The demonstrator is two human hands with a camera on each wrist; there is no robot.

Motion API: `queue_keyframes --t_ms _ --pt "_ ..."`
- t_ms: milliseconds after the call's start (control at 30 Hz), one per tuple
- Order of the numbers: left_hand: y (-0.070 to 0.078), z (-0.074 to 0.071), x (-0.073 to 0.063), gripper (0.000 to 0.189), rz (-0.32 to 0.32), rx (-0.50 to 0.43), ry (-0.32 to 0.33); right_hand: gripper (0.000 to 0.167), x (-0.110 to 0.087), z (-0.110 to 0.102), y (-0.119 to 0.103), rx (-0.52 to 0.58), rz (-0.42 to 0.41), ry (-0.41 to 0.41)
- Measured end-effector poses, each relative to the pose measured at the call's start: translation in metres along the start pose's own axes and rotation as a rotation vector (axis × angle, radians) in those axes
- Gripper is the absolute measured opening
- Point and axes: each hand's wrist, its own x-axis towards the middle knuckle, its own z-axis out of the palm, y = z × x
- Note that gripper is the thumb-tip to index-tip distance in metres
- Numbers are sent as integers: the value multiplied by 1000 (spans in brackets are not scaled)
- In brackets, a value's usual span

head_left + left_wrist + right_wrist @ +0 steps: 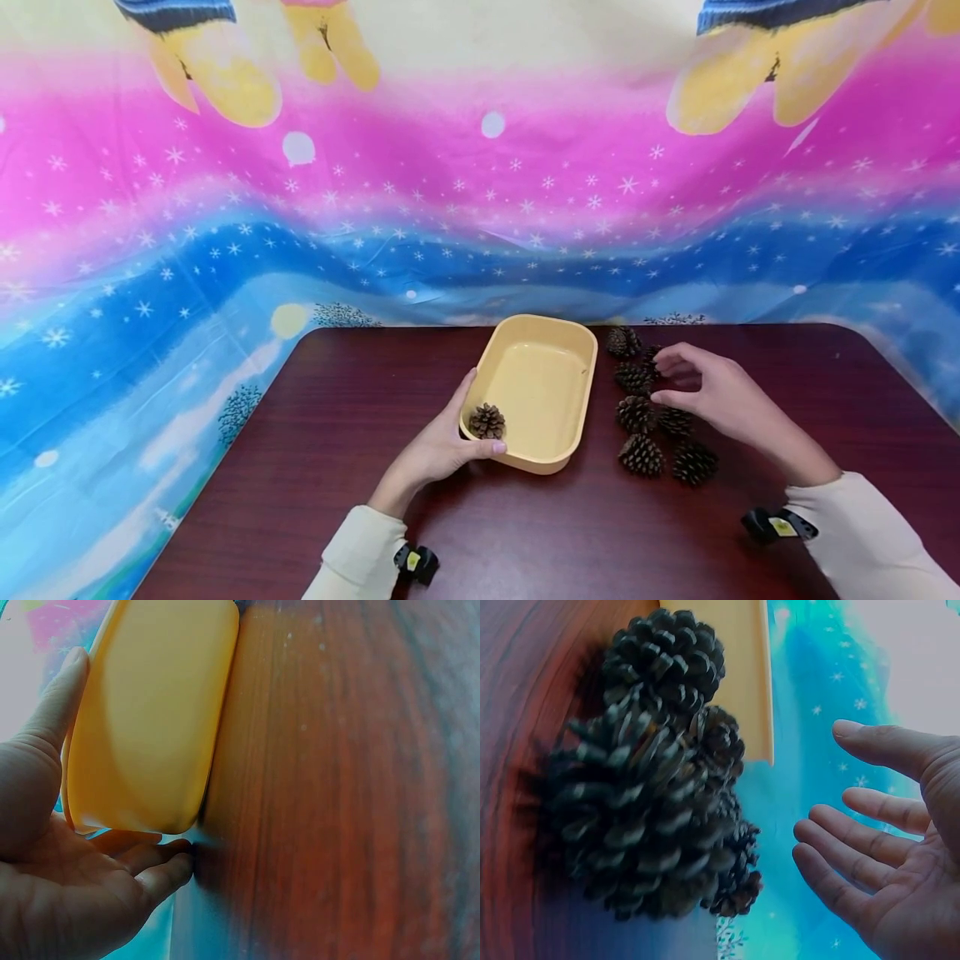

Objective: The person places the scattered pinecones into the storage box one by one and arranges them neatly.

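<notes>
A pale yellow rectangular plastic box (536,392) stands tilted on the table, with one brown pine cone (487,422) in its near left corner. My left hand (442,442) grips that corner, the thumb over the rim and the fingers along the outer side; the left wrist view shows the box wall (154,720) between them. To the right of the box lies a cluster of several pine cones (641,455). Above its right side hovers my right hand (723,392), thumb and fingers apart, holding nothing. In the right wrist view the cones (641,817) lie apart from that hand (900,855).
The dark red-brown wooden table (315,467) has rounded far corners. Behind it hangs a colourful cloth (420,200) with snowflakes and yellow mitten-like shapes. Black wrist devices (416,564) sit at both cream sleeves.
</notes>
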Motion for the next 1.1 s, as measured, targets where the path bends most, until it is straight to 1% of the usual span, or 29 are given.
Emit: queue_keyframes --t_ms 167,300,533,867,1100 --pt "0 0 0 122 -3 9 -2 44 -4 -1 9 -13 -9 21" --pt "0 -1 0 122 -4 14 -4 45 -7 -2 15 -15 -5 20" --pt "1 -1 0 122 -3 10 -5 44 -10 -4 24 -11 16 -10" --pt "0 0 0 121 -8 4 -7 45 -9 -2 36 52 30 -68" --pt "2 0 0 121 -25 4 -8 47 -8 -2 45 70 46 -107"
